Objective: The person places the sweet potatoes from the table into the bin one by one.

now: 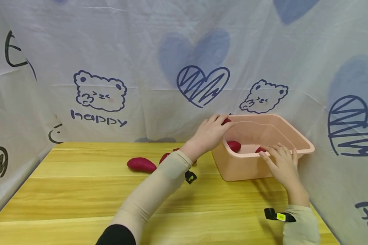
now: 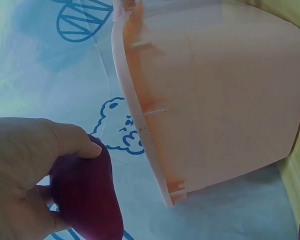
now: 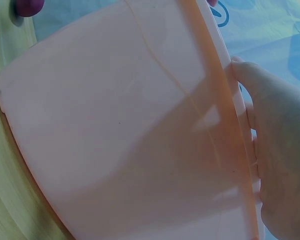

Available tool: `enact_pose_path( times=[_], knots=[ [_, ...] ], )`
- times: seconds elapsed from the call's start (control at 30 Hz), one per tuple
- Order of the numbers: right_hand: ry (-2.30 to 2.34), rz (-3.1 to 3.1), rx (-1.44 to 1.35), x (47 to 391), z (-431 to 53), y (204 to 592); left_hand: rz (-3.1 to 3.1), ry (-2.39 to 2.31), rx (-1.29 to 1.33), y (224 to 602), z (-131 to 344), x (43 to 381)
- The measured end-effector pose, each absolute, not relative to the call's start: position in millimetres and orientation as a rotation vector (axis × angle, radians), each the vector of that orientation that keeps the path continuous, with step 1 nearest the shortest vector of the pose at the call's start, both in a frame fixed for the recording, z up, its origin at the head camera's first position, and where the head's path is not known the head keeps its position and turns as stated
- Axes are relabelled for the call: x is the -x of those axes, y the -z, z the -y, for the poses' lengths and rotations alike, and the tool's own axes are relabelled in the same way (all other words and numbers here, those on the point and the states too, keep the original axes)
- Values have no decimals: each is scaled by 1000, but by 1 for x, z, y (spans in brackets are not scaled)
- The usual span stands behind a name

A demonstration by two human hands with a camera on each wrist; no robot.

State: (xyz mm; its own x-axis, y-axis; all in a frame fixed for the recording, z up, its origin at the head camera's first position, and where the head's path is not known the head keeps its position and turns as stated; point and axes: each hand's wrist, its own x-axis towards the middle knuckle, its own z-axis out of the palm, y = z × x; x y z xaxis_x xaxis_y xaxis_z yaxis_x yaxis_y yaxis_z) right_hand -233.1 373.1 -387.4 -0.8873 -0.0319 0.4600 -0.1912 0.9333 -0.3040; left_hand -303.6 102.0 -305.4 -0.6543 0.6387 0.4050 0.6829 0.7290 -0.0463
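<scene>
One red sweet potato (image 1: pixel 141 164) lay on the surface (image 1: pixel 79 194) well left of the pink bin (image 1: pixel 245 170), more sweet potatoes (image 1: pixel 164 157) nearer the bin, half hidden by a sleeve (image 1: pixel 157 185). And at the bin's left rim, the left grip (image 1: pixel 209 132), pinching another sweet potato (image 2: pixel 90 192) between thumb and fingers, thumb close to one end! That one looked firm, fairly weighty, smooth enough to roll, hardly fragile; the thick middle promised the surer hold. Two sweet potatoes (image 1: pixel 234 146) showed inside the bin. Rightmost, the right grip (image 1: pixel 282 163) rested with fingers spread on the bin's near rim, whose plastic seemed light, slightly springy.
</scene>
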Motion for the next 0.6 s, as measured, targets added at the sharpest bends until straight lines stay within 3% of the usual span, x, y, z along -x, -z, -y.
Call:
enact_pose_path(
  times=[0.6],
  knots=[
    [-473, 2629, -160, 234, -373, 389, 2536, 80, 993, 301, -124, 310]
  ],
)
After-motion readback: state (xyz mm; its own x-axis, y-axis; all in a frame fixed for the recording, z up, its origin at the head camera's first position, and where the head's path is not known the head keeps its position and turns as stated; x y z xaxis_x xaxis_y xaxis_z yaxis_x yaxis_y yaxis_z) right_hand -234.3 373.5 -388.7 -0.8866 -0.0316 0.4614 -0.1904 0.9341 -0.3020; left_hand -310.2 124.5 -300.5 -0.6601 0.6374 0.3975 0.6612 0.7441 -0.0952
